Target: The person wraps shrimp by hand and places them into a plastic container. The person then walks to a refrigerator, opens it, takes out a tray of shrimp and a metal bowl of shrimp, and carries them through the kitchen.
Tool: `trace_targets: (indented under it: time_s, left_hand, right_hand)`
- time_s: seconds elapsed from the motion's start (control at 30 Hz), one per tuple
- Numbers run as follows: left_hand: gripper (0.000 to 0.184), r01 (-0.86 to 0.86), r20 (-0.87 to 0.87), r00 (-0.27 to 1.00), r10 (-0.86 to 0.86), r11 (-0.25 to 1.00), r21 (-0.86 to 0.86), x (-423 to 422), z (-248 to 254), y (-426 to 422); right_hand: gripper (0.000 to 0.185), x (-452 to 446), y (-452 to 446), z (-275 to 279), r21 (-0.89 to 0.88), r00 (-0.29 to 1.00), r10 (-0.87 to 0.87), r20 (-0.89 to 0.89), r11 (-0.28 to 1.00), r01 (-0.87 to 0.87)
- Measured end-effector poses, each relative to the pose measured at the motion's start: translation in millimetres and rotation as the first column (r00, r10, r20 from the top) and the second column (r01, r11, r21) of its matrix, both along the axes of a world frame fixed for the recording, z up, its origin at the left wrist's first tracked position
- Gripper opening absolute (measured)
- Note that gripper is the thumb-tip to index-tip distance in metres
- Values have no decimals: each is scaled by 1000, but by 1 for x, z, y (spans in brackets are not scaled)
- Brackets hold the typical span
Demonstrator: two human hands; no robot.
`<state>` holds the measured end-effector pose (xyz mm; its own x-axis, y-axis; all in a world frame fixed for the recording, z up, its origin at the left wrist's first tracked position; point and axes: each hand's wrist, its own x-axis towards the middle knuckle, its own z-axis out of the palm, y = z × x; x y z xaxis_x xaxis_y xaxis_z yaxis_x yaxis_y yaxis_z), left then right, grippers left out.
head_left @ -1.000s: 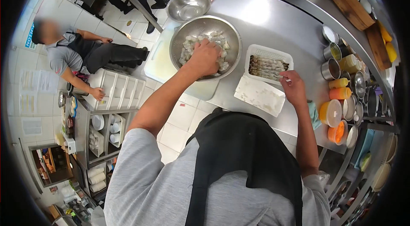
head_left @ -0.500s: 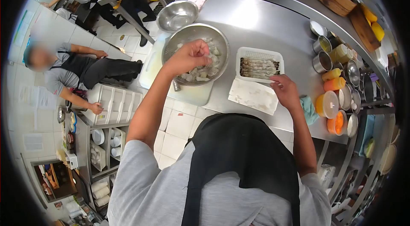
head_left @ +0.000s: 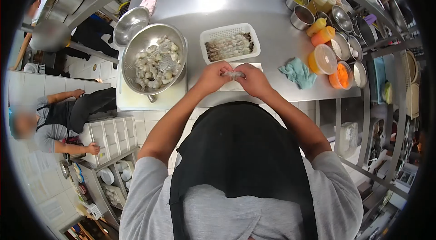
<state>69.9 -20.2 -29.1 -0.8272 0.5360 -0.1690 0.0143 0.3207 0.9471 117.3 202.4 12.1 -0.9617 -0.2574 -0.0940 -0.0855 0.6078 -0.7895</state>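
A pale grey shrimp [head_left: 234, 75] is stretched between my two hands, over the near edge of the steel table. My left hand [head_left: 214, 78] pinches one end of it and my right hand [head_left: 253, 79] the other. Just beyond them, a white plastic basket [head_left: 257, 53] holds a row of shrimp [head_left: 229, 46] laid side by side. To the left, a steel colander [head_left: 131, 79] contains a heap of loose shrimp [head_left: 156, 65]. Under my hands lies a white pad [head_left: 231, 86], partly covered by them.
The colander rests on a white cutting board [head_left: 131, 97], with a steel bowl [head_left: 129, 26] behind it. A green cloth [head_left: 298, 73] lies to the right, beside tubs, sauce bottles [head_left: 323, 36] and pots. At far left, a co-worker stands with a hand [head_left: 93, 149] on stacked white containers [head_left: 111, 138].
My left hand has come out of the colander toward the right and met my right hand. Both now grip a shrimp in front of the basket. The camera view has shifted.
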Motion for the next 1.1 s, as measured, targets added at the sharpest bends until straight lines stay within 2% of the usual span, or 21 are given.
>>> trace_targets:
  time_s: [0.07, 0.1, 0.2, 0.4, 0.5, 0.6, 0.73, 0.9, 1.0, 1.1]
  left_hand:
    - [26, -55, -288, 958, -20, 967, -249, 11, -24, 9]
    - [27, -111, -423, 904, -54, 928, -355, 13, -28, 14]
    - [32, -160, -552, 830, -84, 911, -379, 16, -34, 16]
    - [22, -130, -504, 862, -42, 945, -301, 16, -34, 24]
    - [12, -146, -548, 837, -11, 959, -243, 23, -41, 34]
    - [7, -111, -576, 815, -59, 960, -256, 26, -36, 44]
    - [1, -93, -580, 808, -105, 949, -301, 21, -36, 51]
    - [2, -110, -560, 821, -114, 930, -350, 19, -40, 53]
    - [2, -103, -567, 816, -117, 934, -342, 17, -40, 53]
    - [2, -95, -586, 799, -136, 933, -346, 16, -40, 53]
  right_hand:
    - [30, 3, 3, -58, 149, 977, 79, -200, 988, -49]
    - [30, 3, 2, -63, 170, 959, 119, -257, 983, -76]
    - [28, 2, 3, -73, 165, 968, 106, -228, 984, -68]
    - [15, 4, 10, -68, 88, 986, 17, -164, 996, -2]
    - [8, 7, 15, -70, 136, 957, 77, -281, 990, -39]
    - [6, 6, 18, -73, 271, 945, 163, -283, 959, -84]
    - [11, 1, 17, -68, 370, 952, 215, -218, 921, -123]
    - [16, -4, 14, -59, 440, 958, 247, -147, 884, -161]
    - [10, -4, 15, -65, 435, 944, 251, -215, 890, -138]
    - [12, -4, 17, -65, 443, 943, 269, -198, 882, -158]
